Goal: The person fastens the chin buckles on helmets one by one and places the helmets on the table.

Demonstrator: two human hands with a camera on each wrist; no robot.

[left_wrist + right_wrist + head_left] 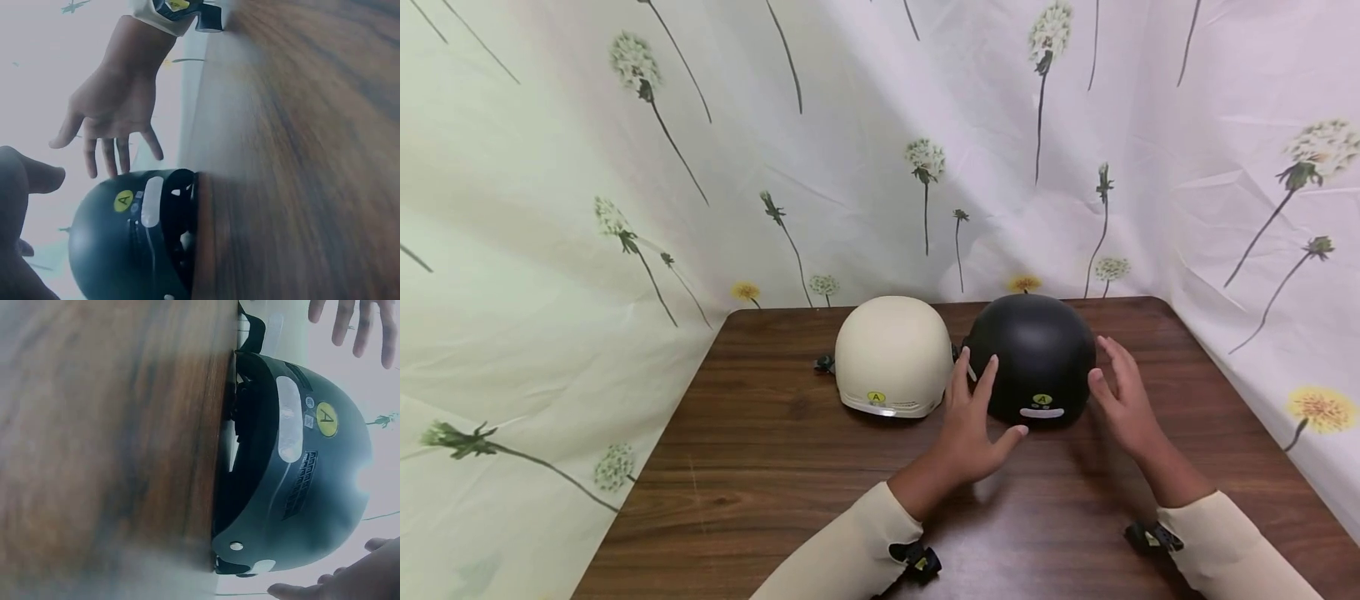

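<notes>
A matte black helmet (1033, 342) rests dome-up on the table, with a yellow round sticker and a pale reflective strip facing me. My left hand (967, 433) is at its left side, fingers spread and thumb out, overlapping its edge in the head view. On the other side, my right hand (1126, 404) has its fingers extended close to the dome. Both wrist views show the fingers loose, not curled round the helmet. To the left stands a cream helmet (891, 354) bearing a similar yellow sticker, with a dark buckle (824, 364) sticking out at its far side.
The brown wood-grain table (760, 467) ends just behind the helmets. Behind it and along both sides hangs a pale cloth (850, 167) printed with dandelions. A black strap with a small device (917, 560) is on the left sleeve, and another (1153, 537) on the right.
</notes>
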